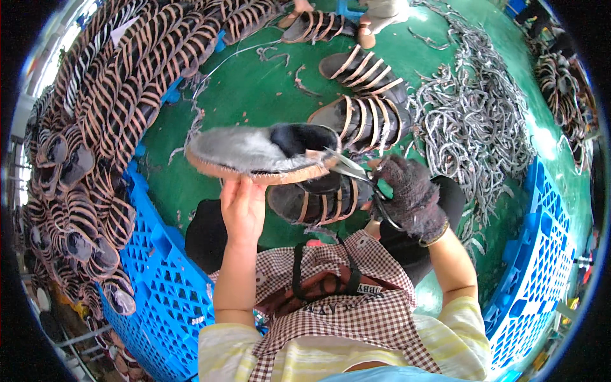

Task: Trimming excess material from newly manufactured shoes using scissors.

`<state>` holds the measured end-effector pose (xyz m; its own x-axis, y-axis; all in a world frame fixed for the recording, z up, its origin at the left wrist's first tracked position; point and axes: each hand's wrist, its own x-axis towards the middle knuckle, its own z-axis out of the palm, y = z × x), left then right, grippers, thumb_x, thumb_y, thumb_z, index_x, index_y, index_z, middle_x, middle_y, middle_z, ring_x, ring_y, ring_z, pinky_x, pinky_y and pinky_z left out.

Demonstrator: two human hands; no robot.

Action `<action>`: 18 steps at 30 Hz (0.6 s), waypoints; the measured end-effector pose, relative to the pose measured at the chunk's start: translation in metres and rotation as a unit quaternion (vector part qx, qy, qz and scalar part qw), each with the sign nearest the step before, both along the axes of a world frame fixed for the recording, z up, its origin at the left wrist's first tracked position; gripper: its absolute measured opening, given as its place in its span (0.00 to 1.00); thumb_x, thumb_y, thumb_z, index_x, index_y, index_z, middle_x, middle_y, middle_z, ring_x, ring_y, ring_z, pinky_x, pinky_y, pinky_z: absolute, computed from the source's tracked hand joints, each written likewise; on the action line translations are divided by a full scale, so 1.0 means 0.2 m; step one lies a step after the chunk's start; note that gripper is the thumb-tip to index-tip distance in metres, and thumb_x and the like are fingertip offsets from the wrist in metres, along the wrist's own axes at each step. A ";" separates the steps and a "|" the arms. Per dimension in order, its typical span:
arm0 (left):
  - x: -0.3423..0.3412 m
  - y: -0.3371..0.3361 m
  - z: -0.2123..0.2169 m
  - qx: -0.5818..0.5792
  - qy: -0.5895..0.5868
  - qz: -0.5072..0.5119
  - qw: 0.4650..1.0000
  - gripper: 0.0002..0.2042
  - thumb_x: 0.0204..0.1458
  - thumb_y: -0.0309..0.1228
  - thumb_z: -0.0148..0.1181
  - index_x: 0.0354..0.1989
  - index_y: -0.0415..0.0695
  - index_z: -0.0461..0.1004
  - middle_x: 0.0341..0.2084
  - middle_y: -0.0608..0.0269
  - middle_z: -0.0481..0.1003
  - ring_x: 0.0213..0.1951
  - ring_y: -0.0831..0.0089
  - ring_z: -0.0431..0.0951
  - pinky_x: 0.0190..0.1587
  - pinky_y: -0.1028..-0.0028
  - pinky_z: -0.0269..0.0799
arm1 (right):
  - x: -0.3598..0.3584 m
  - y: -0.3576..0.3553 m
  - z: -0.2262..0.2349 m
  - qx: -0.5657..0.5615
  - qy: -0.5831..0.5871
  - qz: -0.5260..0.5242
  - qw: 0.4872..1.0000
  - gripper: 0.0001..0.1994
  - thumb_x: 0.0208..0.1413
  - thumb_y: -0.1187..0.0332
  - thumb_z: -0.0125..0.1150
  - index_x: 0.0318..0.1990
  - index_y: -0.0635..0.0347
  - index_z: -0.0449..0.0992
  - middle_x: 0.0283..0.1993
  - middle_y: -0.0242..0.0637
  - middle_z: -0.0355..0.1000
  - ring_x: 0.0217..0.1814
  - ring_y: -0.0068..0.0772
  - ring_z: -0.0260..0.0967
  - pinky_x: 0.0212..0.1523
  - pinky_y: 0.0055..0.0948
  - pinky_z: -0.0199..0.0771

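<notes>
Left hand, bare, grips the sandal sole from below, holding it level above the green floor. Right hand, in a dark glove, is closed around scissors, whose blades meet the sole's heel end. Strappy sandals lie just beyond.

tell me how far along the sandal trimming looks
Seemingly done: a large stack of strappy sandals piled on blue crates to the left, and a heap of cut strips on the green floor. In hand: the left hand holds a sandal sole-up while the gloved right hand works scissors at its heel. Left: a few loose sandals ahead.
</notes>
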<state>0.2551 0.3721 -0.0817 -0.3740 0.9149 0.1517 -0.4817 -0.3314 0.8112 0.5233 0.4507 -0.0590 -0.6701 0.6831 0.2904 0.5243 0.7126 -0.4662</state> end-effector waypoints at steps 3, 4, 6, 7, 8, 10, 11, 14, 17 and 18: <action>-0.05 -0.03 0.04 -0.003 -0.020 -0.070 0.997 0.13 0.56 0.28 0.42 0.49 0.37 0.63 0.48 0.59 0.65 0.51 0.66 0.65 0.56 0.62 0.57 | -0.03 0.04 0.06 0.109 0.002 0.040 0.993 0.23 0.32 0.64 0.61 0.42 0.56 0.69 0.37 0.41 0.66 0.37 0.45 0.66 0.36 0.41 0.65; -0.04 -0.03 0.07 -0.006 -0.008 -0.078 0.997 0.14 0.56 0.28 0.42 0.49 0.37 0.62 0.48 0.58 0.65 0.52 0.66 0.64 0.56 0.62 0.57 | -0.05 0.05 0.09 0.131 -0.001 0.053 0.990 0.23 0.30 0.64 0.62 0.40 0.57 0.70 0.35 0.41 0.67 0.37 0.44 0.66 0.35 0.39 0.65; -0.03 -0.03 0.07 -0.011 0.003 -0.084 0.996 0.14 0.56 0.28 0.42 0.49 0.37 0.62 0.48 0.58 0.65 0.52 0.66 0.64 0.56 0.62 0.57 | -0.08 0.05 0.12 0.122 0.005 0.074 0.990 0.22 0.30 0.64 0.62 0.39 0.57 0.70 0.34 0.40 0.67 0.36 0.43 0.67 0.34 0.39 0.65; -0.03 -0.02 0.07 -0.013 0.008 -0.100 0.995 0.14 0.56 0.29 0.43 0.49 0.36 0.63 0.48 0.58 0.66 0.52 0.66 0.65 0.56 0.63 0.57 | -0.09 0.05 0.12 0.118 0.011 0.090 0.989 0.21 0.30 0.64 0.62 0.38 0.57 0.71 0.33 0.40 0.67 0.35 0.43 0.67 0.33 0.38 0.66; -0.03 -0.01 0.06 -0.015 0.013 -0.116 0.993 0.14 0.56 0.29 0.43 0.49 0.36 0.63 0.48 0.58 0.66 0.51 0.66 0.65 0.56 0.63 0.57 | -0.09 0.05 0.12 0.117 0.016 0.103 0.988 0.26 0.27 0.61 0.65 0.41 0.57 0.70 0.32 0.37 0.66 0.34 0.41 0.66 0.32 0.37 0.62; -0.02 -0.01 0.07 -0.017 0.006 -0.122 0.992 0.14 0.56 0.29 0.44 0.49 0.36 0.63 0.47 0.58 0.66 0.51 0.66 0.65 0.56 0.63 0.57 | -0.09 0.04 0.11 0.097 0.005 0.117 0.988 0.26 0.27 0.62 0.65 0.41 0.57 0.70 0.31 0.37 0.66 0.32 0.41 0.66 0.31 0.37 0.62; -0.01 -0.01 0.08 -0.020 0.000 -0.129 0.991 0.14 0.56 0.29 0.44 0.48 0.35 0.63 0.47 0.58 0.67 0.51 0.66 0.65 0.55 0.63 0.57 | -0.08 0.03 0.10 0.077 -0.007 0.130 0.988 0.25 0.28 0.62 0.65 0.40 0.58 0.70 0.30 0.37 0.67 0.30 0.41 0.66 0.29 0.37 0.62; -0.01 -0.01 0.08 -0.036 -0.010 -0.122 0.992 0.14 0.55 0.30 0.45 0.48 0.35 0.64 0.46 0.58 0.67 0.50 0.66 0.66 0.55 0.63 0.58 | -0.07 0.00 0.08 0.094 0.006 0.111 0.989 0.23 0.28 0.65 0.64 0.39 0.59 0.71 0.28 0.37 0.67 0.27 0.41 0.66 0.27 0.36 0.62; -0.02 -0.01 0.03 -0.021 -0.004 -0.144 0.989 0.14 0.55 0.29 0.46 0.47 0.35 0.64 0.45 0.58 0.68 0.49 0.67 0.67 0.54 0.64 0.59 | -0.10 -0.02 0.12 0.114 0.006 0.073 0.991 0.21 0.29 0.67 0.63 0.37 0.60 0.71 0.27 0.37 0.67 0.26 0.41 0.66 0.25 0.35 0.63; -0.01 -0.01 0.03 -0.030 0.008 -0.154 0.988 0.13 0.55 0.28 0.45 0.46 0.35 0.64 0.44 0.58 0.68 0.49 0.67 0.67 0.54 0.64 0.59 | -0.12 -0.03 0.13 0.100 0.000 0.069 0.993 0.21 0.29 0.67 0.63 0.38 0.60 0.71 0.27 0.37 0.67 0.26 0.41 0.66 0.25 0.35 0.63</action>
<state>0.2540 0.3703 -0.0761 -0.0745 0.9924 0.0981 -0.5391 -0.1228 0.8332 0.4999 0.4453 -0.0326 -0.7538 0.5135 0.4100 0.4152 0.8558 -0.3085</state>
